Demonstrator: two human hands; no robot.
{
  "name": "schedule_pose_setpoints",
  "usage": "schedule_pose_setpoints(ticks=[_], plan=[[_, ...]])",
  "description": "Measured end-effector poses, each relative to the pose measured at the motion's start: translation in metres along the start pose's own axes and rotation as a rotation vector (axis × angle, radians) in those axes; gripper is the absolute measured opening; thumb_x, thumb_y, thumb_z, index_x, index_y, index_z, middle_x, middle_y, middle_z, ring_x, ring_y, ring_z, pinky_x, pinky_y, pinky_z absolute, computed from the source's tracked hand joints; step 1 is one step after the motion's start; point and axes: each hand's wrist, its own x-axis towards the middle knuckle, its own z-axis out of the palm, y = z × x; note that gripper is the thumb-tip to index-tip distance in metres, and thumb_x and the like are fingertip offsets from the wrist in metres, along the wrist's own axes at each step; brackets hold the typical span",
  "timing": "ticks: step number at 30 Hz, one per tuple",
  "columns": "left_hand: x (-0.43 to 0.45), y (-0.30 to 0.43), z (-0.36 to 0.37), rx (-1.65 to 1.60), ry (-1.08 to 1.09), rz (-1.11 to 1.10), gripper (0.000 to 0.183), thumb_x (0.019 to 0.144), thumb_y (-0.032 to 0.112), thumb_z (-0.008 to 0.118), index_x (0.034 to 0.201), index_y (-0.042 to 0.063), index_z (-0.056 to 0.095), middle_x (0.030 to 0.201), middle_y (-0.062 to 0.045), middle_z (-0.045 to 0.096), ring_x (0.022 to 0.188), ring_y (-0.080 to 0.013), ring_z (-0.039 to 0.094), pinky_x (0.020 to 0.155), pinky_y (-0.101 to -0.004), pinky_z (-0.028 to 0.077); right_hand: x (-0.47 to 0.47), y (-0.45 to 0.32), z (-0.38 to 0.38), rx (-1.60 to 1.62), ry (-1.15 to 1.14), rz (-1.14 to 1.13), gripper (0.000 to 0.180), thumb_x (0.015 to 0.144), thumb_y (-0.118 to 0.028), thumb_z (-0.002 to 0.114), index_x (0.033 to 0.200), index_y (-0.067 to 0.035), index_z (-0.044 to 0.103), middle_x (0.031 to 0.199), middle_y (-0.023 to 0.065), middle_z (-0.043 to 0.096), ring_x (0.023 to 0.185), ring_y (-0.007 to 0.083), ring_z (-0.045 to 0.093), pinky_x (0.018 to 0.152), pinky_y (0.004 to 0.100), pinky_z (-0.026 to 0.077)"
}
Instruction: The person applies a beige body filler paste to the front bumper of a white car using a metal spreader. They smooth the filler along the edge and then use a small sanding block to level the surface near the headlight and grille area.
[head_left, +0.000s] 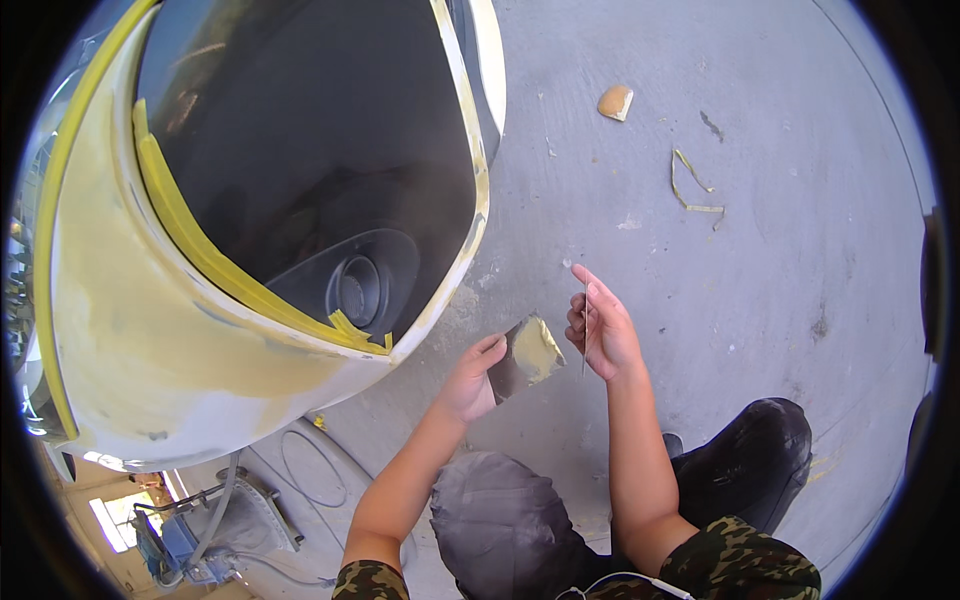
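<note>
My left hand (476, 375) holds a dark flat plate (511, 369) by its left edge, thumb on top. A mound of yellowish body filler (535, 349) lies on the plate. Just to the right, my right hand (606, 330) grips a thin flat spreader (585, 322), seen edge-on, its index finger extended along it. The two hands are apart. At the left stands a car bumper (187, 330) with patches of yellowish filler on white and yellow masking tape (217, 270) along the edge of its dark opening. A round fog lamp (358, 291) is set in the dark part.
On the grey floor lie an orange-tan block or pad (616, 103) with a white edge and a crumpled strip of tape (684, 196). A wheeled machine with hoses (217, 525) stands at the lower left, a cable (315, 469) beside it. My knees are below my hands.
</note>
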Motion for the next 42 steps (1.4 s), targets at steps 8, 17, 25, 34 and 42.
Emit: schedule_pose_setpoints(ticks=[8,17,25,34,42], plan=[[0.009,0.068,0.157,0.190,-0.036,0.106,0.034,0.108,0.016,0.054,0.139,0.000,0.057,0.133,-0.012,0.067,0.122,-0.0239,0.066,0.107,-0.0410,0.053,0.011,-0.086,0.076,-0.785,-0.010,0.118,0.053,0.096,-0.006,0.072,0.145,0.003,0.055,0.107,0.0041,0.072,0.089,0.0095,0.068,0.082,0.0257,0.056],[-0.006,0.114,0.282,0.249,-0.116,0.316,0.040,0.109,0.017,0.055,0.143,-0.003,0.054,0.136,-0.015,0.065,0.124,-0.0272,0.066,0.110,-0.0458,0.051,-0.007,-0.159,0.059,-0.339,0.347,-0.206,0.022,0.098,-0.009,0.069,0.119,-0.002,0.066,0.108,0.0056,0.072,0.095,0.0149,0.069,0.086,0.0317,0.056],[0.069,0.128,0.292,0.201,-0.151,0.371,0.048,0.108,0.014,0.054,0.150,-0.006,0.045,0.146,-0.019,0.058,0.135,-0.0326,0.058,0.116,-0.0502,0.044,0.040,-0.209,0.028,-0.305,0.482,-0.304,0.016,0.101,-0.012,0.066,0.114,-0.002,0.068,0.105,0.0054,0.074,0.093,0.0162,0.070,0.086,0.0335,0.056],[0.157,0.156,0.350,-0.214,-0.085,0.372,0.055,0.105,0.018,0.055,0.154,-0.004,0.041,0.153,-0.018,0.052,0.143,-0.0348,0.049,0.121,-0.0517,0.037,0.081,-0.314,0.129,-0.598,0.745,-0.374,0.016,0.101,-0.012,0.065,0.109,0.000,0.072,0.097,0.0029,0.074,0.085,0.0108,0.067,0.080,0.0301,0.054],[0.165,0.239,0.427,-0.258,0.044,0.191,0.052,0.106,0.026,0.054,0.151,-0.001,0.046,0.152,-0.015,0.054,0.141,-0.0324,0.051,0.120,-0.0490,0.037,0.120,-0.362,0.272,-0.849,0.773,-0.258,0.019,0.099,-0.015,0.068,0.108,0.001,0.073,0.092,-0.0002,0.071,0.080,0.0074,0.059,0.075,0.0267,0.049]])
